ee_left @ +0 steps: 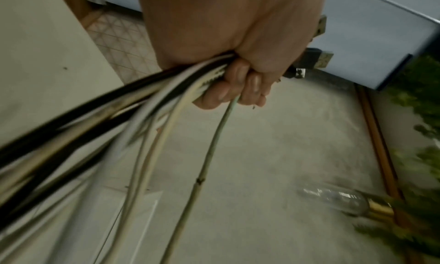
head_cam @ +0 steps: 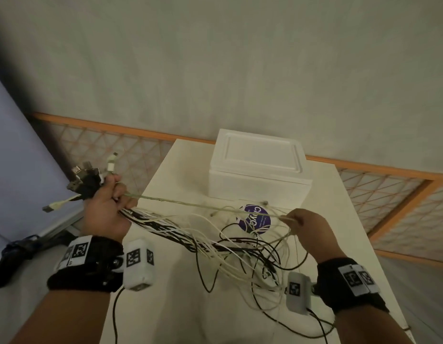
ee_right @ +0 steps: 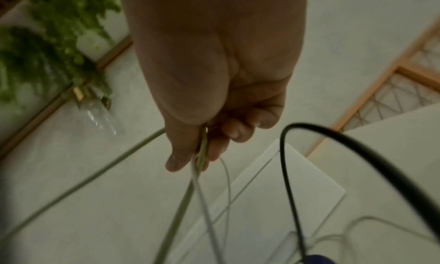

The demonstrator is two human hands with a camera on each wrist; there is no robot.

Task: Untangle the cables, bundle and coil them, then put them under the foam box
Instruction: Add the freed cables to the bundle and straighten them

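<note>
A white table (head_cam: pixel 180 306) is seen with a foam box (head_cam: pixel 259 175) standing at its far edge, lid on. A round purple sticker (head_cam: pixel 256 218) lies on the top just in front of the box. The near half of the table is crossed by loose loops of black and white cables (head_cam: pixel 240 249), some trailing over the near edge. Open floor is seen past the left and right edges.

The cables are gathered into a bundle by the left hand (head_cam: pixel 109 212), held raised beyond the left edge; its fingers are curled tightly round them, and plugs (head_cam: pixel 89 177) stick out above the fist. One pale cable (head_cam: pixel 190 204) is stretched taut across to the right hand (head_cam: pixel 307 227), which is held above the table's middle and pinches it with thin white strands between thumb and fingers.
</note>
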